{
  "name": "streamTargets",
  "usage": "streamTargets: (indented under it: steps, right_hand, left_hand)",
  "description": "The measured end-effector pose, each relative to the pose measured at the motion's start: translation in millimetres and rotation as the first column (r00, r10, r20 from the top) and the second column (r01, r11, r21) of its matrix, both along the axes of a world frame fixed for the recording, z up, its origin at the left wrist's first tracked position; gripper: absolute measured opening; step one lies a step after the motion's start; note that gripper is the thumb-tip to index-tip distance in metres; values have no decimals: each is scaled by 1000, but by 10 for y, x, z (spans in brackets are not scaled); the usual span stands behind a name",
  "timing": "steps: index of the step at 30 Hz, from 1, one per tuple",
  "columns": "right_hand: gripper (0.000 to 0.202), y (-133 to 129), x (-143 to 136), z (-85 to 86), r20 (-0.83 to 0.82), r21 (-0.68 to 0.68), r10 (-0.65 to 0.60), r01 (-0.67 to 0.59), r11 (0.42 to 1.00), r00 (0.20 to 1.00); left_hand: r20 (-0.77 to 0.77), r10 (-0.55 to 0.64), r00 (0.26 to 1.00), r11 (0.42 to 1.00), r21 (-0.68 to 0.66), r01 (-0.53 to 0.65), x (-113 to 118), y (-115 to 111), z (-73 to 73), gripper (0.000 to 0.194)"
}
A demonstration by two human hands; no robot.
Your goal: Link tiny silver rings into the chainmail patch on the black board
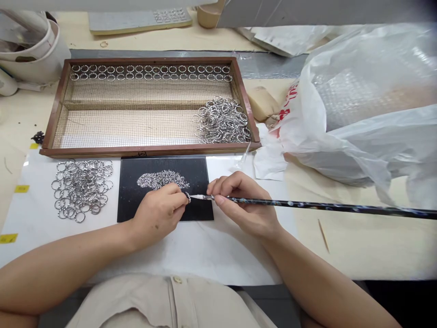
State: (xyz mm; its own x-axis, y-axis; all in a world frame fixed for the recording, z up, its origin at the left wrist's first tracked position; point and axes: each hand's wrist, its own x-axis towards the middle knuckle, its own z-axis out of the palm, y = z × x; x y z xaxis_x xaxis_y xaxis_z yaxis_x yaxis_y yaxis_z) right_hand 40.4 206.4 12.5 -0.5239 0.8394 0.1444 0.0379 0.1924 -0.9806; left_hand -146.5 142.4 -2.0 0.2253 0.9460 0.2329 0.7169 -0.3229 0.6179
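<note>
My left hand (pixel 162 209) is closed around a small silver ring (pixel 187 197), whose edge shows at the fingertips. In my right hand (pixel 244 200) is a long dark patterned pen-like stick (pixel 307 205) with a white tapered tip, pinched near that tip. The tip meets the ring or lies very close to it; I cannot tell which. Both hands are over or beside a black mat (pixel 129 200), where a heap of tiny sparkling stones (pixel 162 179) lies just beyond my left hand. To the left, a loose pile of silver rings (pixel 83 189) rests on the white sheet.
Behind the mat stands a wood-framed mesh tray (pixel 146 150), with two rows of rings along its back and a ring heap (pixel 223 120) at right. A plastic bag (pixel 341 123) bulges on the right. A toothpick (pixel 323 235) lies nearby; white cups (pixel 41 50) stand back left.
</note>
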Motion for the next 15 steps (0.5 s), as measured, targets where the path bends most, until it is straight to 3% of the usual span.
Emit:
streamTargets:
  steps: [15]
  right_hand:
    - [16,-5,19,-28,-15,21,21,-21,1000,1000]
  left_hand:
    - [6,2,1000,1000,4,-2,-1,-4,-7,21]
